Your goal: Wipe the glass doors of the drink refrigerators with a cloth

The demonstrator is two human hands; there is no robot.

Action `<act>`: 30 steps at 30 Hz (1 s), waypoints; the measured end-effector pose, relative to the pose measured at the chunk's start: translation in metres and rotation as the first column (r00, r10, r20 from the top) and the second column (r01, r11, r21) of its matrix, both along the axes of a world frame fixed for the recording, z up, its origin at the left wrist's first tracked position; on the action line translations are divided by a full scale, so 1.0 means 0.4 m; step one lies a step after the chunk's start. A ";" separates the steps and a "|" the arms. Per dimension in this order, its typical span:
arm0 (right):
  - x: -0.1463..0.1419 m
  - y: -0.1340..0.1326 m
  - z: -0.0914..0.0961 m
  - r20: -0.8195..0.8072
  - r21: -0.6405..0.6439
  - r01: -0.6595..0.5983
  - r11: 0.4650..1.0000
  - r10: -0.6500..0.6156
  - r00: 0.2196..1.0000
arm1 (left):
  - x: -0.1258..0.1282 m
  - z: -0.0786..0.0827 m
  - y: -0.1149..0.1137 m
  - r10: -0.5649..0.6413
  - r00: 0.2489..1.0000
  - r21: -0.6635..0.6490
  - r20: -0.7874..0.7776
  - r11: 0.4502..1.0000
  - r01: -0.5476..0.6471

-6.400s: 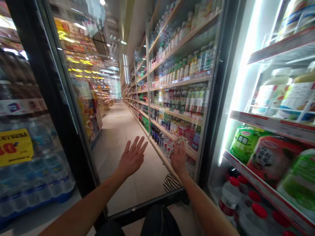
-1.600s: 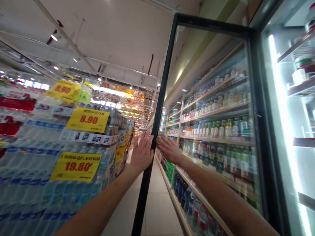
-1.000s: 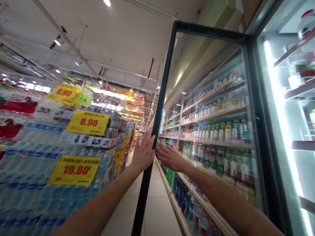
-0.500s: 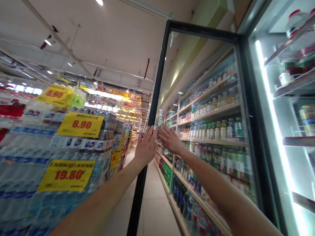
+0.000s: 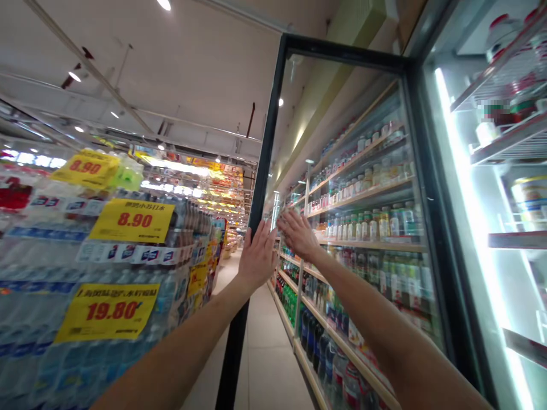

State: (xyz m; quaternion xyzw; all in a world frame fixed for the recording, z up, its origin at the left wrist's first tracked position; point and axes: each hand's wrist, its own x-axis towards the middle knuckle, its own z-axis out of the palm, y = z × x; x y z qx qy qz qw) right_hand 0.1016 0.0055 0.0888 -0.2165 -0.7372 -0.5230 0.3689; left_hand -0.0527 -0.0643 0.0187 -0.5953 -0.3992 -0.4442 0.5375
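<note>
The tall black-framed glass cooler door point(image 5: 267, 142) stands swung open into the aisle, much as it did a second ago. The right hand point(image 5: 297, 233) has climbed its inner pane, so the work now covers glass higher up. It lies flat, fingers spread; whether the crumpled cloth seen earlier is still under the palm cannot be told. The left hand point(image 5: 258, 259), open and flat, stays braced against the frame's outer edge, steadying the door

We see a black door frame point(image 5: 261, 182). The price signs point(image 5: 131, 220) are yellow with red numbers. The water packs point(image 5: 29, 285) have blue stripes. The ceiling point(image 5: 192, 68) is white. Some low bottles point(image 5: 290, 297) are green.
</note>
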 end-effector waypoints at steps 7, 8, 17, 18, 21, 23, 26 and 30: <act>0.168 0.050 -0.050 -0.215 0.015 0.046 0.999 -0.042 0.976 | 0.027 -0.015 0.031 -0.010 1.000 -0.044 -0.013 0.999 0.010; 0.198 0.057 -0.042 -0.323 0.010 0.057 0.998 -0.050 0.945 | 0.034 -0.018 0.037 -0.016 1.000 -0.049 -0.018 0.999 0.015; 0.119 0.034 -0.082 -0.238 0.000 0.027 1.000 -0.026 0.971 | 0.112 -0.040 0.079 -0.073 0.997 -0.072 -0.014 0.995 0.072; 0.112 0.032 -0.087 -0.184 -0.003 0.021 1.000 -0.021 0.983 | 0.120 -0.040 0.084 -0.078 0.997 -0.073 -0.013 0.994 0.077; 0.163 0.041 -0.094 -0.189 -0.019 0.023 1.000 -0.026 0.982 | 0.139 -0.045 0.099 -0.085 0.996 -0.070 0.013 0.994 0.086; 0.242 0.055 -0.098 -0.330 -0.027 0.029 0.999 -0.037 0.943 | 0.147 -0.052 0.109 -0.085 0.996 -0.078 0.030 0.993 0.087; 0.341 0.074 -0.110 -0.582 0.003 0.025 1.000 -0.018 0.813 | 0.155 -0.069 0.124 -0.088 0.995 -0.096 0.038 0.991 0.091; 0.327 0.071 -0.137 -0.582 0.012 0.036 0.999 -0.022 0.813 | 0.155 -0.090 0.142 -0.101 0.994 -0.092 0.047 0.990 0.105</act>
